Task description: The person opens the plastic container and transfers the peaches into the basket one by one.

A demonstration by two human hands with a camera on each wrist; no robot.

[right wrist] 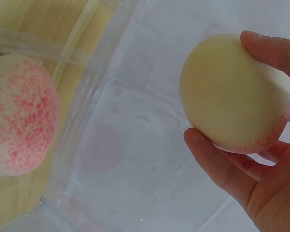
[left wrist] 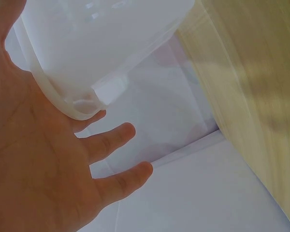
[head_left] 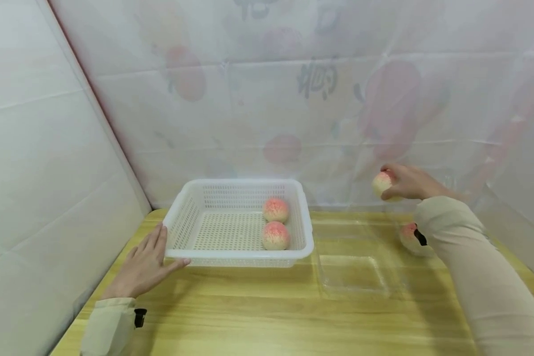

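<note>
Now | right hand [head_left: 409, 182]: fingers curled round pale, pink-speckled round peach bun [head_left: 381, 184], held above clear plastic tray [head_left: 353, 269] | left hand [head_left: 144, 267]: fingers spread flat against white perforated plastic basket [head_left: 238, 254] on wooden table [head_left: 249, 316] | advice: keep light cradle, steady basket, lower beside two buns inside.

A light wooden table [head_left: 258, 316] carries a white perforated plastic basket [head_left: 191, 232] at its back left. Just right of the basket lies an open clear plastic clamshell tray [head_left: 353, 274].
</note>
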